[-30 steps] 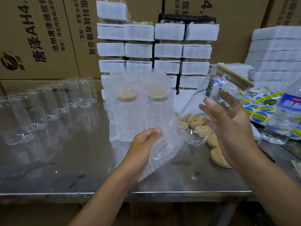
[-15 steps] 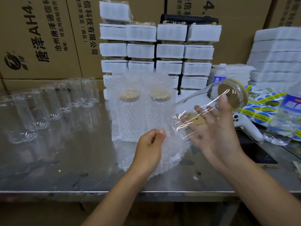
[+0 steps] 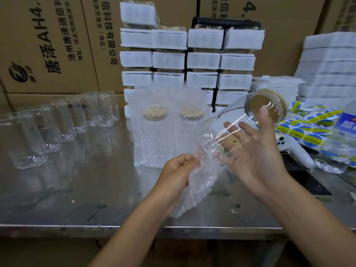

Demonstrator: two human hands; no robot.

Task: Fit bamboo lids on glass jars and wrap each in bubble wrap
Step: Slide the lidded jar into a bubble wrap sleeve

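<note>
Above the front edge of the worktop (image 3: 77, 189), pinching a bubble wrap sheet (image 3: 194, 191) in the curled left hand (image 3: 179, 168); cradling a tilted glass jar (image 3: 217, 122) on the flat, spread right hand (image 3: 256, 157), base just beside the wrap, bamboo lid (image 3: 277, 101) fitted, toward the right edge.

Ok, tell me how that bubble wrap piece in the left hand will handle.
Probably floppy: the bubble wrap sags below the left hand pinching its top edge. Likely light: a pinch seems enough to hold it up. Should crumple easily, not roll.
</note>
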